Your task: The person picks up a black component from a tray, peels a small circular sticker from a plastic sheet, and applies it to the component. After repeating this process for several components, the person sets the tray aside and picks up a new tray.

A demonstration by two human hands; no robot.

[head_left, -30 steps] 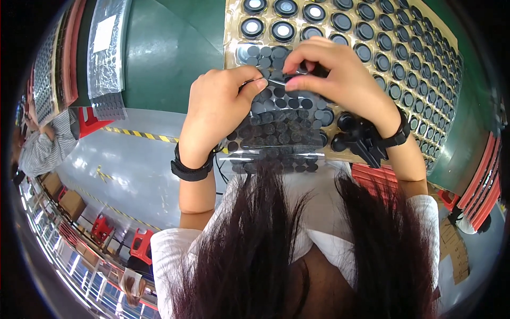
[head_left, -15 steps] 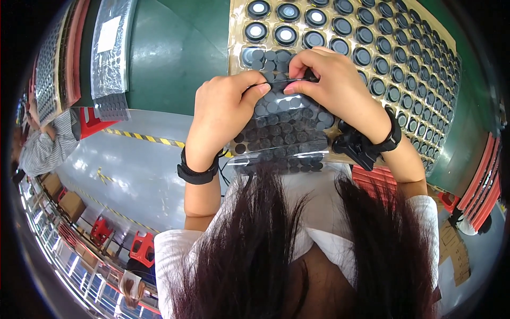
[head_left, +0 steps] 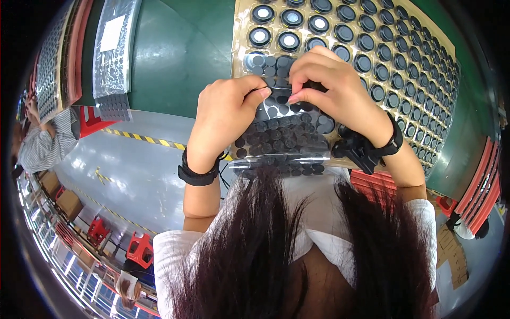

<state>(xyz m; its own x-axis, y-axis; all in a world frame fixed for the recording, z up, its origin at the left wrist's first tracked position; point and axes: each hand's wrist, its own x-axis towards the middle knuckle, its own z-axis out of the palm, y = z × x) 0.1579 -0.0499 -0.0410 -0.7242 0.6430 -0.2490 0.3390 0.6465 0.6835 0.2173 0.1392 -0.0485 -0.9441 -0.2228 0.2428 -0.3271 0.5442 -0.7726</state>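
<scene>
Together, the left hand [head_left: 226, 114] and right hand [head_left: 332, 93] pinch the clear sheet of dark discs [head_left: 287, 138], which hangs below both grips.

- I see a glossy clear plastic sheet [head_left: 287, 135] carrying matt black, rubbery-looking discs [head_left: 276, 125].
- The tan tray [head_left: 425, 58] looks like dull cardboard.
- The green table [head_left: 175, 58] is smooth, faintly shiny.

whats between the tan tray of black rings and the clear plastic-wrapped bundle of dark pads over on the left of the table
In the head view, only bare green table top lies between the tan tray of black rings and the clear plastic-wrapped bundle of dark pads.
</scene>
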